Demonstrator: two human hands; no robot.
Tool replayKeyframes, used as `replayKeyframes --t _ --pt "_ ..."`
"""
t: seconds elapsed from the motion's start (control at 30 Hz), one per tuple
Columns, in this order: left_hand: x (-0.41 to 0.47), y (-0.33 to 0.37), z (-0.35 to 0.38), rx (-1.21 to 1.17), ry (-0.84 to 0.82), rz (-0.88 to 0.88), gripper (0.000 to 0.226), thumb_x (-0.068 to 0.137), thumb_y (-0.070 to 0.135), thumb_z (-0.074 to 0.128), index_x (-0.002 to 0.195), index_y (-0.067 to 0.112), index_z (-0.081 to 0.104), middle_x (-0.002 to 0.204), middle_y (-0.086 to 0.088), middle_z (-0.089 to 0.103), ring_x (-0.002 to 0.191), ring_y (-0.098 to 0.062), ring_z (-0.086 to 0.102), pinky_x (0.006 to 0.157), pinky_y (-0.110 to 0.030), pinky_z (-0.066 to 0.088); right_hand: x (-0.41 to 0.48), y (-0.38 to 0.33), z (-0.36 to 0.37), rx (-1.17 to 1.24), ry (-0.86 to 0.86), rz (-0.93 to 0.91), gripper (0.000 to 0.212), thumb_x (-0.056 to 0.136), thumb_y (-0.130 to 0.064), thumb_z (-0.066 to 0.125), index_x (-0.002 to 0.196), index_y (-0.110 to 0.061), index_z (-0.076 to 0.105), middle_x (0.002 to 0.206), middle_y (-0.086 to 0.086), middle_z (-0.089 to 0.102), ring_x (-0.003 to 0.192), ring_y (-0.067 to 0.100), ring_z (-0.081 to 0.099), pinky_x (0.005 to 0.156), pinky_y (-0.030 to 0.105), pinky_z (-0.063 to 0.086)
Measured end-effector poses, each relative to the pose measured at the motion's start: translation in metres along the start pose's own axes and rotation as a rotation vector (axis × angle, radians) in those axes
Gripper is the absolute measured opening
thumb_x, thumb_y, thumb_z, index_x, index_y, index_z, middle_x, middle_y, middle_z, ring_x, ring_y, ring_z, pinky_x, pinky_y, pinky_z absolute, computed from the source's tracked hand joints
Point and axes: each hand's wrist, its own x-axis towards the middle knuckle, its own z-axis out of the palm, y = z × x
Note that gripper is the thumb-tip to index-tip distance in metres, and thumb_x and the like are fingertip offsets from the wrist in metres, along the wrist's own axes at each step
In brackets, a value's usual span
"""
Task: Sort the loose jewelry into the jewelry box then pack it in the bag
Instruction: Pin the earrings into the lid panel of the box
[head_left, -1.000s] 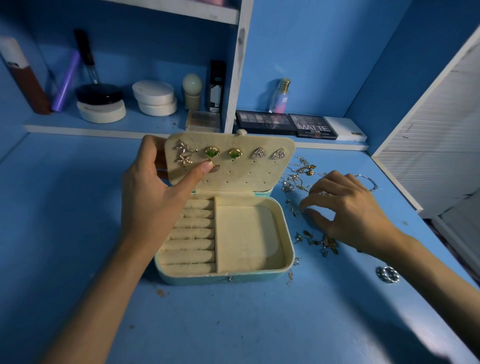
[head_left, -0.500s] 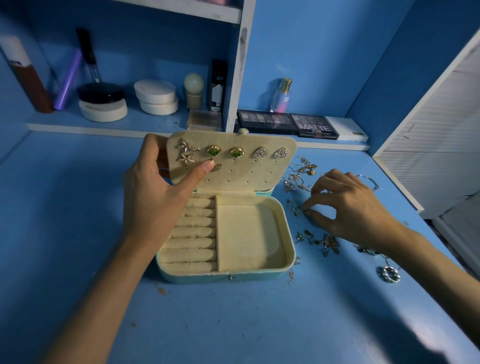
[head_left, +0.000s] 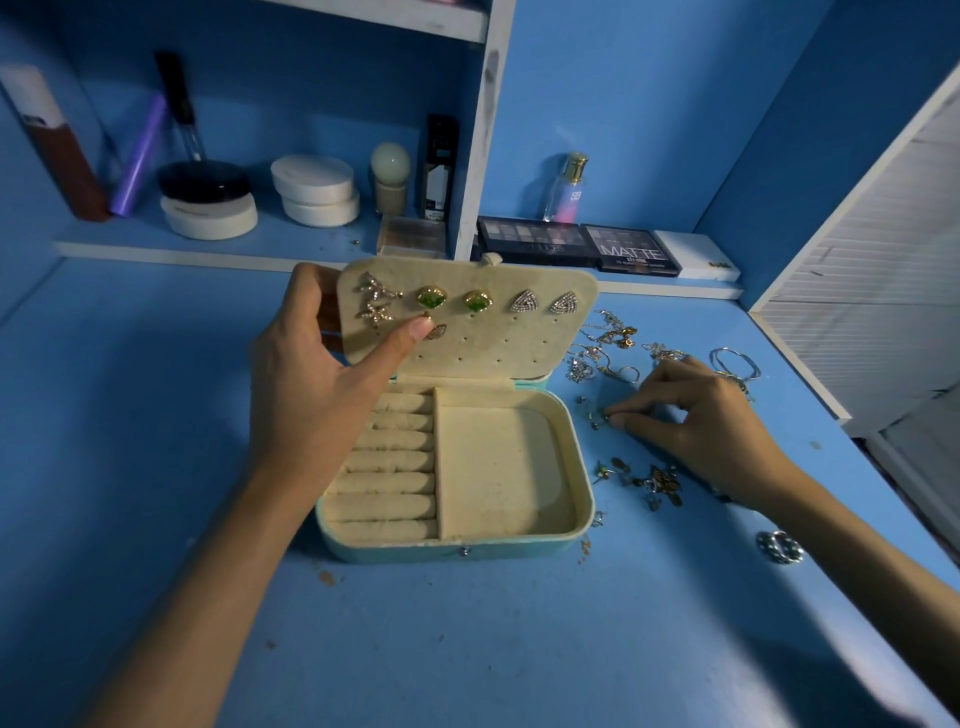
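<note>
left hand (head_left: 311, 395) grips the open jewelry box (head_left: 584, 499) lid (head_left: 493, 338), thumb in front. right hand (head_left: 701, 421) pinches a tiny stud (head_left: 602, 415) on the table (head_left: 467, 649) just beside the box, among loose jewelry (head_left: 644, 478). likely light, hard and slippery; best pinched by its head.

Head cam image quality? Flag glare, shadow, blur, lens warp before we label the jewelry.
Head view: dim, blue-cast light; lens warp bends the white shelf edge and white louvred door; soft glare on the blue tabletop, bottom right; the left hand, gripping the beige earring panel, shadows its left end; the small metal piece pinched by the right hand is too soft to identify.
</note>
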Motion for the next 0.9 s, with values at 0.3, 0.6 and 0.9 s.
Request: replayKeyframes --t 0.3,0.6,0.9 --pt "0.000 0.000 -0.001 0.003 0.000 0.004 0.040 0.072 0.038 0.076 0.098 0.019 0.052 0.089 0.020 0.064 0.081 -0.001 0.065 0.075 -0.025 0.054 0.001 -0.002 -0.004 -0.314 0.050 -0.189 0.013 0.068 -0.018 0.083 0.079 -0.023 0.078 0.069 -0.002 0.054 0.071 0.016 0.045 0.062 0.030 0.038" --pt "0.001 -0.001 0.000 0.007 0.001 0.008 0.039 0.072 0.036 0.077 0.097 0.019 0.052 0.089 0.021 0.063 0.082 0.000 0.064 0.075 -0.023 0.054 0.005 -0.006 -0.006 -0.374 -0.002 -0.280 0.010 0.075 -0.022 0.076 0.085 -0.025 0.075 0.074 -0.002 0.056 0.072 0.020 0.050 0.062 0.031 0.039" --pt "0.001 0.000 -0.002 -0.011 -0.002 0.010 0.039 0.071 0.037 0.076 0.096 0.017 0.053 0.087 0.019 0.065 0.080 0.002 0.064 0.071 -0.016 0.051 0.013 -0.006 -0.010 -0.410 -0.126 -0.309 0.014 0.072 -0.016 0.078 0.082 -0.024 0.072 0.076 -0.005 0.056 0.074 0.022 0.053 0.064 0.033 0.043"
